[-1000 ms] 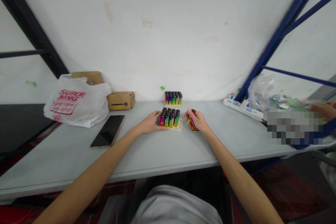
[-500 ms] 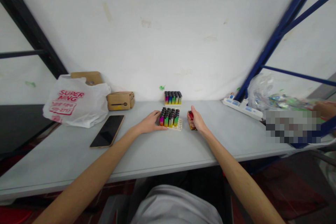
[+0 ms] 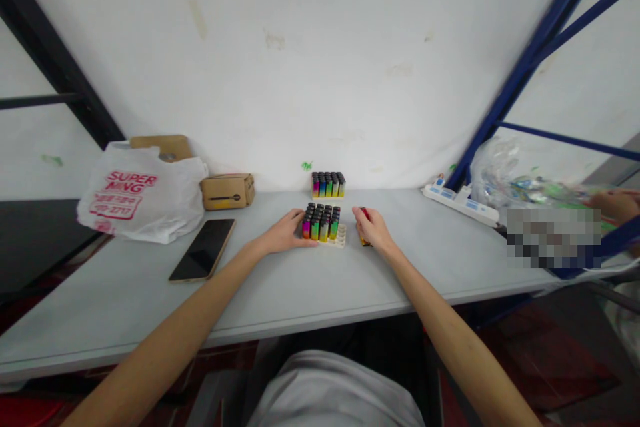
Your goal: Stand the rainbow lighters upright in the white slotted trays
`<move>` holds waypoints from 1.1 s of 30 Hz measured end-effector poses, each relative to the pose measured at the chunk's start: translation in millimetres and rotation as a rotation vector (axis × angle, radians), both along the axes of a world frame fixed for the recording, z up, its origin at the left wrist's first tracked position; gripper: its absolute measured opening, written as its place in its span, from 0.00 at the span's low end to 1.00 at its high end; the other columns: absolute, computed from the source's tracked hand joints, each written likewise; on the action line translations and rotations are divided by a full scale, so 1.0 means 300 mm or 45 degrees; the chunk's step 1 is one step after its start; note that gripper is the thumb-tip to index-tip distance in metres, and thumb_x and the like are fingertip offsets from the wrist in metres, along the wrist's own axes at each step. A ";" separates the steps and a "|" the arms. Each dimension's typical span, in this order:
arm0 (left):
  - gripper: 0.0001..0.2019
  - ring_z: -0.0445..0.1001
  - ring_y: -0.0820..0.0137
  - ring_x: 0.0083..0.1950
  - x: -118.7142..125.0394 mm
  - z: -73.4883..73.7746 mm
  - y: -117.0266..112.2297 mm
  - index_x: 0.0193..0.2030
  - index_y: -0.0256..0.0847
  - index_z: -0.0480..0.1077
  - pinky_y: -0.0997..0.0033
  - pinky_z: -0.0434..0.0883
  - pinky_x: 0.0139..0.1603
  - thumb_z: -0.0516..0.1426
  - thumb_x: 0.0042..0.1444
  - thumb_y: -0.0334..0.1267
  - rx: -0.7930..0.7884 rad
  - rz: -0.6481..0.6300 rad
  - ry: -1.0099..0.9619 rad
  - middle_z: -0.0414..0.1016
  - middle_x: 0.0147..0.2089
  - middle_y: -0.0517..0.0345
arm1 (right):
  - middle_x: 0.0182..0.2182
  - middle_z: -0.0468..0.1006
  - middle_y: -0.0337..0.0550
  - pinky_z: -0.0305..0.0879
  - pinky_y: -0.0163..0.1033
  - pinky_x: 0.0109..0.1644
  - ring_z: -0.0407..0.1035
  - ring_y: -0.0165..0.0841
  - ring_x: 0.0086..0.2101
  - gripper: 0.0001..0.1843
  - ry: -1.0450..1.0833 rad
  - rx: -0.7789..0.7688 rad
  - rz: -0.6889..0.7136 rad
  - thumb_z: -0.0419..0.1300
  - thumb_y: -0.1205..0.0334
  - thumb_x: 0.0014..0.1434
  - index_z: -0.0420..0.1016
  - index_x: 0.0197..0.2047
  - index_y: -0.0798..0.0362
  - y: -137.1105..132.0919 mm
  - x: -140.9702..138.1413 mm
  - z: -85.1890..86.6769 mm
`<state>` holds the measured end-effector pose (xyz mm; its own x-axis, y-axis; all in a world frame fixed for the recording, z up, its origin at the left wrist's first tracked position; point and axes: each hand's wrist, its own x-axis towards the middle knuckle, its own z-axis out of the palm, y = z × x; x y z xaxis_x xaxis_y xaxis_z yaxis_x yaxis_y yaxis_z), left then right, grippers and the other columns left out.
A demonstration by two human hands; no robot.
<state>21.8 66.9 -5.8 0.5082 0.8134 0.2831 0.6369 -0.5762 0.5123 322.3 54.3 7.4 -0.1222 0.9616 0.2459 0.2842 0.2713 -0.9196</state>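
Observation:
My left hand [image 3: 287, 233] grips the left side of a pale lighter tray [image 3: 341, 237], with its thumb along the front edge. Rows of multicoloured lighters [image 3: 320, 223] with black tops stand upright in that tray. At its right end a column of holes shows without lighters. Just right of the tray, my right hand [image 3: 374, 228] is closed around a lighter [image 3: 365, 214] with red and yellow on it; the fingers hide most of it, and I cannot tell whether there is more than one. Behind, against the wall, a second block of lighters [image 3: 329, 185] stands upright.
On the left of the grey table [image 3: 300, 287] are a phone [image 3: 204, 249], a small cardboard box [image 3: 227, 191] and a white plastic bag [image 3: 143, 197]. A power strip [image 3: 461, 204] and clear plastic bags [image 3: 500, 177] lie at right, by a blue metal frame [image 3: 525, 73]. Another person's hand [image 3: 617, 204] shows at far right.
My right hand has turned slightly, its raised thumb lowering toward the lighter. The left hand stays on the tray. The whole view has shifted slightly.

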 end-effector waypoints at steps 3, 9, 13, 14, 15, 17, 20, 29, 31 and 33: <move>0.46 0.72 0.45 0.68 0.001 0.003 -0.001 0.67 0.43 0.71 0.48 0.67 0.75 0.68 0.50 0.71 0.000 -0.006 -0.018 0.73 0.67 0.43 | 0.19 0.62 0.35 0.53 0.38 0.28 0.58 0.32 0.23 0.28 -0.141 0.184 -0.098 0.52 0.33 0.65 0.61 0.24 0.46 -0.003 0.001 -0.001; 0.46 0.73 0.44 0.67 0.003 0.007 -0.002 0.66 0.42 0.72 0.46 0.68 0.74 0.68 0.48 0.72 -0.009 -0.004 -0.036 0.73 0.65 0.43 | 0.20 0.63 0.35 0.53 0.38 0.34 0.60 0.34 0.27 0.19 -0.274 0.323 -0.163 0.50 0.48 0.66 0.61 0.25 0.47 -0.014 0.004 0.006; 0.46 0.72 0.44 0.67 0.002 0.004 0.001 0.66 0.43 0.72 0.46 0.67 0.74 0.69 0.48 0.71 -0.013 -0.001 -0.051 0.73 0.65 0.43 | 0.20 0.64 0.35 0.52 0.38 0.34 0.59 0.34 0.27 0.16 -0.297 0.319 -0.172 0.49 0.51 0.65 0.60 0.26 0.46 -0.012 0.002 0.004; 0.46 0.72 0.45 0.67 0.002 0.003 0.001 0.66 0.43 0.72 0.46 0.67 0.75 0.69 0.48 0.71 -0.014 0.000 -0.048 0.73 0.66 0.43 | 0.20 0.63 0.35 0.52 0.38 0.34 0.59 0.34 0.27 0.16 -0.302 0.320 -0.172 0.49 0.51 0.65 0.60 0.26 0.46 -0.012 0.002 0.004; 0.46 0.72 0.45 0.67 0.002 0.003 0.001 0.66 0.43 0.72 0.46 0.67 0.75 0.69 0.48 0.71 -0.014 -0.001 -0.043 0.73 0.66 0.42 | 0.20 0.63 0.35 0.52 0.38 0.34 0.59 0.34 0.27 0.16 -0.307 0.323 -0.171 0.49 0.51 0.65 0.60 0.27 0.46 -0.012 0.001 0.004; 0.45 0.72 0.45 0.68 0.002 0.004 0.001 0.65 0.42 0.72 0.46 0.67 0.75 0.68 0.48 0.71 -0.014 -0.005 -0.033 0.73 0.65 0.42 | 0.21 0.63 0.35 0.52 0.39 0.35 0.60 0.34 0.27 0.17 -0.319 0.330 -0.165 0.49 0.50 0.66 0.61 0.27 0.47 -0.013 0.001 0.006; 0.44 0.72 0.44 0.68 0.002 0.005 -0.001 0.65 0.42 0.72 0.46 0.67 0.75 0.68 0.49 0.70 -0.012 -0.006 -0.023 0.73 0.65 0.42 | 0.22 0.64 0.35 0.54 0.39 0.36 0.61 0.35 0.27 0.19 -0.334 0.343 -0.164 0.50 0.44 0.68 0.64 0.30 0.47 -0.021 0.002 0.013; 0.45 0.72 0.44 0.68 0.001 0.000 0.002 0.67 0.42 0.71 0.45 0.66 0.75 0.69 0.49 0.70 -0.013 -0.001 -0.027 0.73 0.66 0.42 | 0.35 0.75 0.45 0.65 0.41 0.41 0.69 0.39 0.36 0.22 -0.328 0.482 -0.061 0.50 0.39 0.73 0.68 0.38 0.47 -0.041 0.000 0.044; 0.45 0.71 0.44 0.69 0.001 0.000 0.001 0.66 0.42 0.71 0.45 0.66 0.75 0.68 0.49 0.70 -0.019 -0.002 -0.029 0.73 0.67 0.41 | 0.36 0.74 0.47 0.66 0.41 0.40 0.68 0.39 0.36 0.24 -0.337 0.529 -0.050 0.50 0.38 0.73 0.67 0.35 0.47 -0.048 -0.004 0.053; 0.45 0.71 0.45 0.68 0.002 0.001 -0.001 0.66 0.43 0.72 0.46 0.66 0.75 0.68 0.49 0.70 -0.019 -0.001 -0.038 0.73 0.67 0.42 | 0.30 0.71 0.43 0.63 0.41 0.38 0.65 0.37 0.32 0.25 -0.364 0.524 -0.076 0.50 0.38 0.73 0.64 0.32 0.47 -0.059 -0.007 0.060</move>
